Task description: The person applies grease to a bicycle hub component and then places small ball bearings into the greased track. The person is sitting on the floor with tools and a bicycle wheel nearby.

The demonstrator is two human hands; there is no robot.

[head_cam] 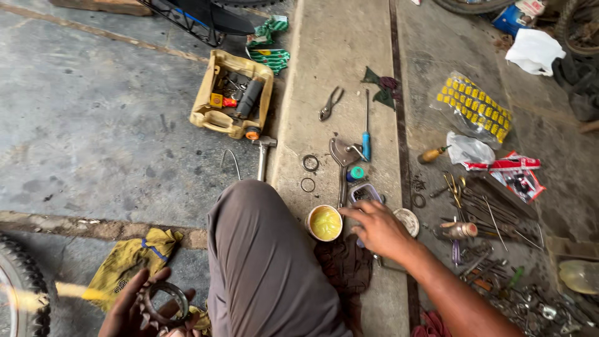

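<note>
Head view: our left hand [140,309] cups a toothed sprocket [163,304] low by the knee, fingers curled round it. Our right hand [379,229], fingers loosely spread and holding nothing, reaches just beside the open tub of yellow grease [325,223]. We judge the sprocket not yet greased; it sits well apart from the tub. Pliers [331,103] and screwdriver [366,134] lie untouched.

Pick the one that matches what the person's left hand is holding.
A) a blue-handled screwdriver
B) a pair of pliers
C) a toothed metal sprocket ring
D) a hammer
C: the left hand cradles a toothed sprocket ring at the bottom left, while the blue-handled screwdriver, the pliers and the hammer all lie on the concrete floor, untouched.
</note>
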